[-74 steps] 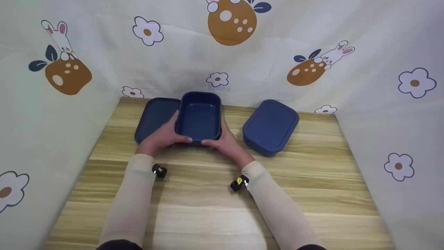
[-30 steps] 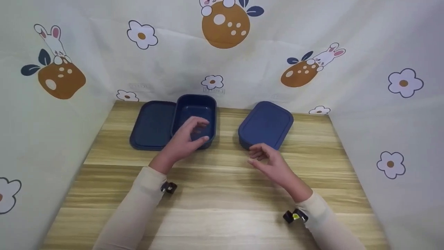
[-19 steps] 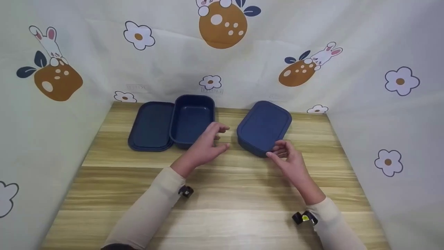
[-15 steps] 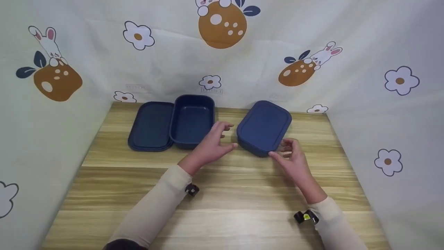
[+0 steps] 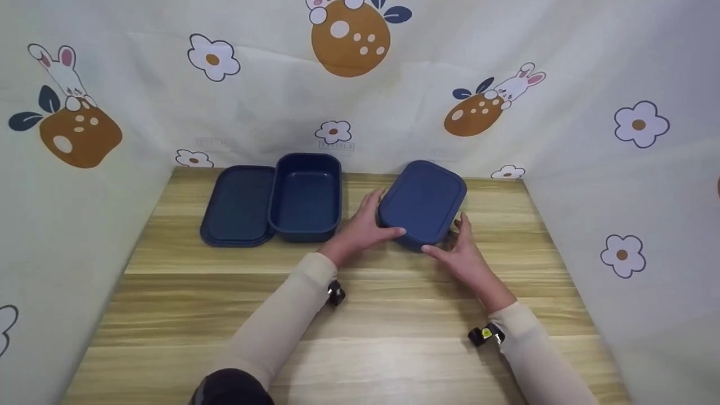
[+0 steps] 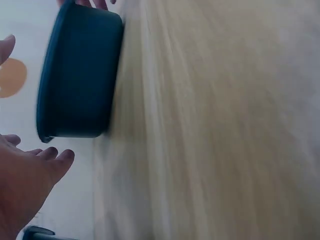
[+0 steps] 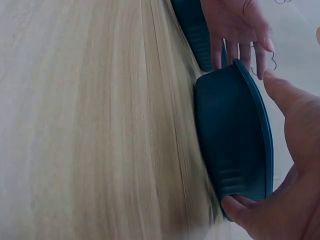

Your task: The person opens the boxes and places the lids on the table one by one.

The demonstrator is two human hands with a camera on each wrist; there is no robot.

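A blue lidded food container [image 5: 424, 202] stands at the back right, turned at an angle. My left hand [image 5: 363, 225] is at its left side, thumb over the near lid edge and fingers straight along the side; in the left wrist view a small gap shows between those fingers [image 6: 62, 159] and the lid rim. My right hand [image 5: 467, 259] spans the near right corner, its thumb at the front edge and fingers spread along the right side. In the right wrist view one fingertip [image 7: 235, 207] overlaps the container's wall near the base.
An uncovered blue container [image 5: 306, 202] stands left of the lidded one, its inside bare. Against its left side lies a flat blue lid [image 5: 239, 205]. Printed cloth walls [image 5: 270, 84] enclose the back and sides of the wooden table [image 5: 365, 349].
Both hands have left the uncovered container after holding it. The left hand has crossed right to the lidded container, and the right hand has reached farther along its right side.
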